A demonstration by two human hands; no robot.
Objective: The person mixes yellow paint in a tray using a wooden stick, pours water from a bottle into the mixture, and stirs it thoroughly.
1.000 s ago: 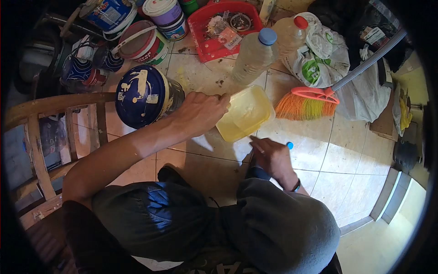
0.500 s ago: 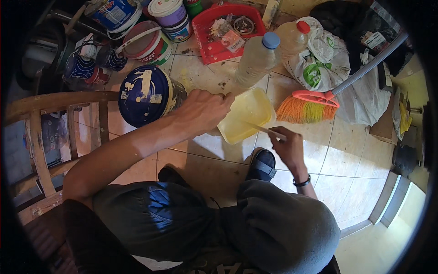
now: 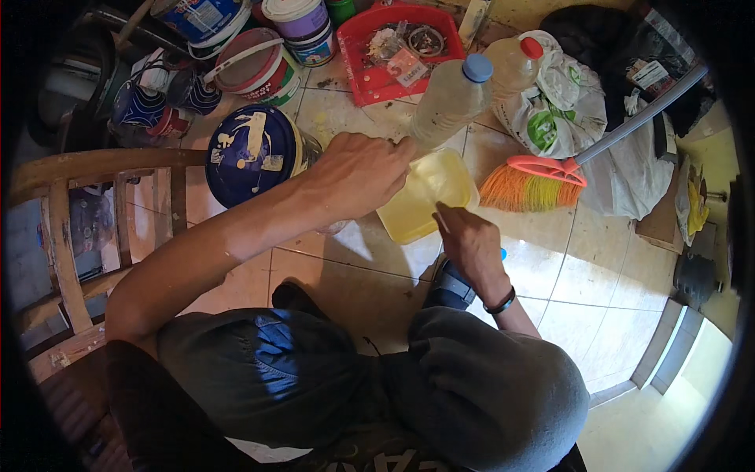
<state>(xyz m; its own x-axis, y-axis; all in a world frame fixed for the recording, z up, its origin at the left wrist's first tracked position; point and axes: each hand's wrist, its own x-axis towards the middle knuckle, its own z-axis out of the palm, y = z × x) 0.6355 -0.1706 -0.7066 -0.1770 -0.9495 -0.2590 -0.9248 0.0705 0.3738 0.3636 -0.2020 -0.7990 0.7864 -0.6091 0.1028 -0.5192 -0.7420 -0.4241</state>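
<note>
From afar, my left hand (image 3: pixel 362 177) pinches the rim of the yellow tub (image 3: pixel 417 208), likely to steady it; the tub is between my hands; my right hand (image 3: pixel 473 248) curls by its near edge; I can't tell if it grips anything.

lbl: red/grn pail (image 3: pixel 255 71), side print | wht panel (image 3: pixel 203 17), blue tub (image 3: pixel 177 19) | pale lttrs (image 3: pixel 393 462), dk clothing (image 3: pixel 354 452)

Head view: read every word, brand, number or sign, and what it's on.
I don't copy print; it's on:
Red bucket: large lettering.
Upper-left blue bucket: blurred lettering.
Purple tub: too small.
White bag: green print.
Packet: too small.
White label: too small.
Shirt: cut-off letters.
</note>
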